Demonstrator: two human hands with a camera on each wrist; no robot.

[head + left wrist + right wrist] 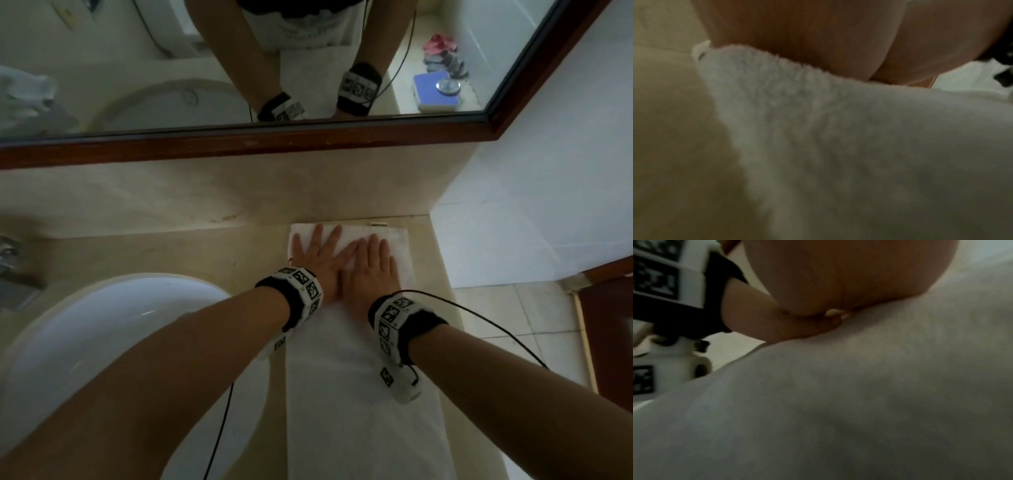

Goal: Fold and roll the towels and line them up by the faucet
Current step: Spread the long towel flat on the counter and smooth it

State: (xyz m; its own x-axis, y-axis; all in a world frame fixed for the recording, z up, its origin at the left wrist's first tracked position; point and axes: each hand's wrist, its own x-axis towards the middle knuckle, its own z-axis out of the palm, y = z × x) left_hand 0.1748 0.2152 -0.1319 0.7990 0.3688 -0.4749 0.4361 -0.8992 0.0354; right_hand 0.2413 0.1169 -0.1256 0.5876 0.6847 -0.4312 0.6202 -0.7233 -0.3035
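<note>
Fingers [320, 240] of the left hand [317, 262] lie straight and spread, and those of the right hand [371, 270] lie straight and close together; both palms press flat on the white terry towel [349, 394], and neither hand holds anything. This long folded towel lies on the beige stone counter [205, 253], to the right of the white oval sink [85, 329]; its far end almost reaches the back wall, and the hands rest side by side on that far part. I judge the step is smoothing the folded strip before rolling. The next move probably calls for taking one short end and rolling it tightly, keeping the edges even. The metal faucet [10, 263] is well apart, at the left edge. The wrist views are blurred, so the palm contact is not sharp there.
</note>
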